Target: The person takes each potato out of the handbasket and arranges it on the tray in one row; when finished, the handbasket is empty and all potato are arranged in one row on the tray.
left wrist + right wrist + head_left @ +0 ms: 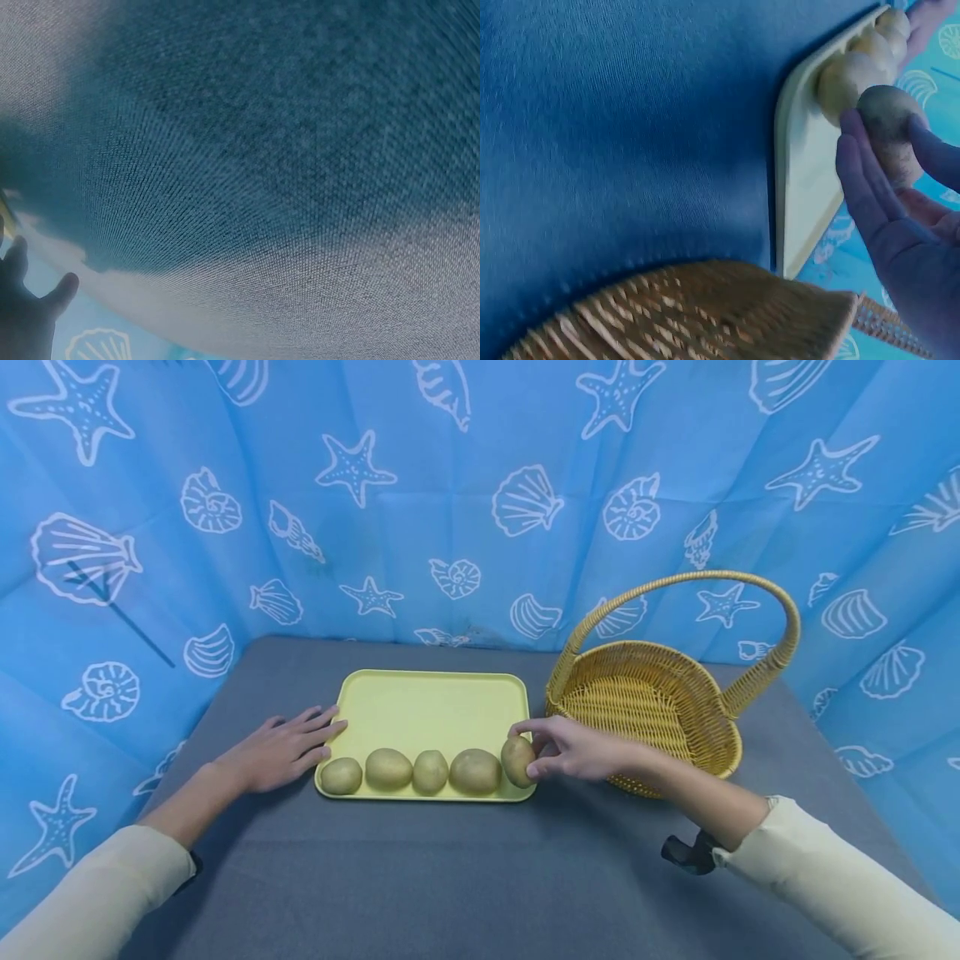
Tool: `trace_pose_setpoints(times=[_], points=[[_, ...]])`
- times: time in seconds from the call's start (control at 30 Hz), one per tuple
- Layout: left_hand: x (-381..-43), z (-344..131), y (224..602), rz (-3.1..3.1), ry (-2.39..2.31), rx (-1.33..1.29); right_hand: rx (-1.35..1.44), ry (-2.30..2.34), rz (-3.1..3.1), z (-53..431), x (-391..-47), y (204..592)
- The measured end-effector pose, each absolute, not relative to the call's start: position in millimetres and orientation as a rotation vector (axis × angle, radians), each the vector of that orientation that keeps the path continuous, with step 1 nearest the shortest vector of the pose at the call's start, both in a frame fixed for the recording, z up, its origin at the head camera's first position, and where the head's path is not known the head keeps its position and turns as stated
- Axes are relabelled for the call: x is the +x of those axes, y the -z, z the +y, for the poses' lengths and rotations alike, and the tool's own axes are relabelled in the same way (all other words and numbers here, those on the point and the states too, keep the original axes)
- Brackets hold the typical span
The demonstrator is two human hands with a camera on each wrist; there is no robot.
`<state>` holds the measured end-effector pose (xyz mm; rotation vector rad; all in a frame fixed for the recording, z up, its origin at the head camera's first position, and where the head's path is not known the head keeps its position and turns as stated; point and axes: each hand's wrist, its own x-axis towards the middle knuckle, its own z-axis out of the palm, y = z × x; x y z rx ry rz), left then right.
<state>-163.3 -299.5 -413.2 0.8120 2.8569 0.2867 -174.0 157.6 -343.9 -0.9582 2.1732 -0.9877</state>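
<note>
My right hand [573, 748] grips a potato [517, 762] over the right end of a yellow tray [435, 706]. In the right wrist view, fingers and thumb wrap this potato [891, 131] beside the other potatoes. Along the tray's near edge lie several more in a row: a small potato [341, 776] at the left end, a potato [388, 769] beside it, a smaller potato [431, 772], then a large potato [476, 771]. My left hand [281, 750] has its fingers spread, fingertips at the tray's left rim. Only part of the left hand [26, 300] shows in the left wrist view.
A wicker basket [637, 693] with a tall arched handle [690, 578] stands right of the tray, with my right forearm across its front. Grey cloth [450, 877] covers the table. Behind it hangs a blue curtain [450, 510] printed with shells and starfish.
</note>
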Motion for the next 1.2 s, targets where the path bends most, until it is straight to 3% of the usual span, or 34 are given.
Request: trace_pose_setpoints(times=[0.83,1.0,1.2], points=[[-165,-298,410,2.847,-0.270,0.792,-0.815,0.811,2.361,155,-170,375],[-164,-298,411,2.856,-0.247,0.795,-0.743,0.856,2.397,158,-163,364],[-162,-299,410,2.868,-0.213,0.802,-0.809,0.872,2.559,172,-154,324]])
